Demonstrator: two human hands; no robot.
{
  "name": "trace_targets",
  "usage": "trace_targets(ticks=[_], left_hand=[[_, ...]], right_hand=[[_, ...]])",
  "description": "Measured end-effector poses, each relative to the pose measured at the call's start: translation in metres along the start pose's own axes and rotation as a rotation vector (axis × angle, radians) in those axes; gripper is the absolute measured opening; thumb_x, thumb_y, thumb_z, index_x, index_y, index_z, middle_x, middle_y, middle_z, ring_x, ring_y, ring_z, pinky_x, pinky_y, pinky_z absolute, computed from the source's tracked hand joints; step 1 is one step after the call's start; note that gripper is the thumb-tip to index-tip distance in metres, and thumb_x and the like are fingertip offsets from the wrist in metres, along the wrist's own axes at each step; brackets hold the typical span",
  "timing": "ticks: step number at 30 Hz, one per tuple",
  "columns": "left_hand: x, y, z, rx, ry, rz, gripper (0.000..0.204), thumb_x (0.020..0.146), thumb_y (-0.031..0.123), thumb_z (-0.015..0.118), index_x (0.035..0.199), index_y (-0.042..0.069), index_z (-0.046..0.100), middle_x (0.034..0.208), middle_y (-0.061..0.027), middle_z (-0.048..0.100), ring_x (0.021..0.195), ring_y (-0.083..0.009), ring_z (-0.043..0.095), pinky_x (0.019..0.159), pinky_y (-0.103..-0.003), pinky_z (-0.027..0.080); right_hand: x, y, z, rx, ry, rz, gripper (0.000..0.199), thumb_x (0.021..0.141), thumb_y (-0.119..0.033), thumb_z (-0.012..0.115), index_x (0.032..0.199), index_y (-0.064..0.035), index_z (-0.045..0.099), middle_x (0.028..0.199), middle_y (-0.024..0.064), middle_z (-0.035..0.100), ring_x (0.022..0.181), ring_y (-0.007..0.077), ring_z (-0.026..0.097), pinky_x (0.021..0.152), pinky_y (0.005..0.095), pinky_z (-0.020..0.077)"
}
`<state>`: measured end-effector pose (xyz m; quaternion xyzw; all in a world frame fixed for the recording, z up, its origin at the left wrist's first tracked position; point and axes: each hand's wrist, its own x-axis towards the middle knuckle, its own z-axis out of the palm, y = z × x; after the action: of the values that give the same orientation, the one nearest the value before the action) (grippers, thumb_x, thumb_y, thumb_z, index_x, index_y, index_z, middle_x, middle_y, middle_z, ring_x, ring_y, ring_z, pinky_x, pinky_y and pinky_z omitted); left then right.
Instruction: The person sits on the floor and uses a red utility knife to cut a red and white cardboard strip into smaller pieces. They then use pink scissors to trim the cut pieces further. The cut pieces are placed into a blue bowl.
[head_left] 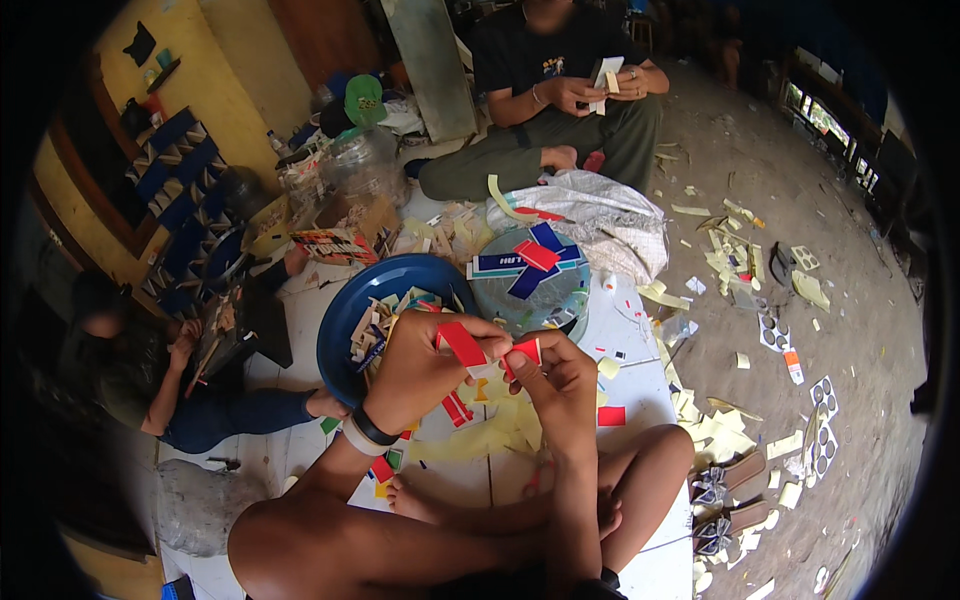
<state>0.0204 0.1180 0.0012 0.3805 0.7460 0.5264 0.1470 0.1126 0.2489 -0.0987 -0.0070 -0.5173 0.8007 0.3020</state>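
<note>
My left hand [410, 368] is closed on a red strip with a white edge [461, 345], pinched between thumb and fingers. Close beside it, my right hand [562, 388] pinches a smaller red piece [521, 358]. The fingertips of both hands nearly meet, and I cannot tell whether the two red pieces are joined. Behind my left hand stands a blue basin [333, 330] heaped with small folded pieces, partly hidden by that hand. Beyond my hands, a round translucent tub [487, 300] carries blue and red strips [540, 255] on top.
A white sack [610, 225] lies beyond the tub. Across from me a person [545, 90] handles pale pieces; another person [130, 370] sits at left. Yellow paper scraps [480, 435] litter the white tiles [640, 385]. Sandals [728, 480] and more scraps lie on the floor at right.
</note>
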Motion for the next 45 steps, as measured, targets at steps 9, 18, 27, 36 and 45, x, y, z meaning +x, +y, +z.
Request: trace_targets(ticks=[9,18,27,36,45], left_hand=[[-0.002,0.001,0.000,-0.102,-0.091,-0.057,0.019,0.086,0.005,0.083,0.101,-0.005,0.077,0.082,-0.0054,0.074,0.068,-0.0066,0.064,0.061,-0.022,0.049],[-0.004,0.001,-0.003,-0.117,-0.145,-0.034,0.020,0.087,0.009,0.083,0.099,-0.006,0.076,0.080,-0.0063,0.073,0.066,-0.0083,0.064,0.059,-0.023,0.048],[-0.006,0.004,-0.001,-0.163,-0.168,-0.140,0.024,0.093,0.017,0.078,0.103,-0.006,0.077,0.068,-0.0016,0.065,0.058,-0.0063,0.056,0.054,-0.023,0.042],[-0.006,0.002,0.001,-0.133,-0.168,-0.155,0.024,0.094,0.017,0.077,0.102,-0.005,0.076,0.070,-0.0014,0.065,0.059,-0.0059,0.056,0.055,-0.022,0.042],[-0.002,-0.001,0.001,-0.122,-0.167,-0.216,0.019,0.095,0.013,0.075,0.103,-0.004,0.076,0.081,-0.0016,0.071,0.067,-0.0047,0.061,0.059,-0.022,0.047]], right_hand=[[-0.009,-0.004,-0.002,-0.046,0.077,-0.091,0.011,0.094,0.003,0.073,0.103,0.0052,0.069,0.095,0.0086,0.073,0.082,0.0118,0.068,0.075,0.0271,0.0564],[-0.020,-0.010,0.001,-0.189,0.142,-0.175,0.013,0.090,0.002,0.077,0.103,0.0040,0.073,0.097,0.0118,0.077,0.090,0.0137,0.071,0.081,0.0270,0.0563],[-0.020,-0.012,0.002,-0.102,0.191,-0.197,0.013,0.090,0.003,0.077,0.102,0.0039,0.073,0.097,0.0113,0.077,0.088,0.0130,0.071,0.081,0.0270,0.0561],[-0.019,-0.009,0.002,-0.131,0.182,-0.150,0.013,0.089,0.002,0.078,0.101,0.0040,0.074,0.096,0.0107,0.077,0.087,0.0130,0.071,0.081,0.0271,0.0569],[-0.018,-0.007,0.004,-0.108,0.210,-0.169,0.014,0.090,0.000,0.078,0.102,0.0039,0.074,0.097,0.0111,0.077,0.087,0.0130,0.071,0.081,0.0269,0.0570]])
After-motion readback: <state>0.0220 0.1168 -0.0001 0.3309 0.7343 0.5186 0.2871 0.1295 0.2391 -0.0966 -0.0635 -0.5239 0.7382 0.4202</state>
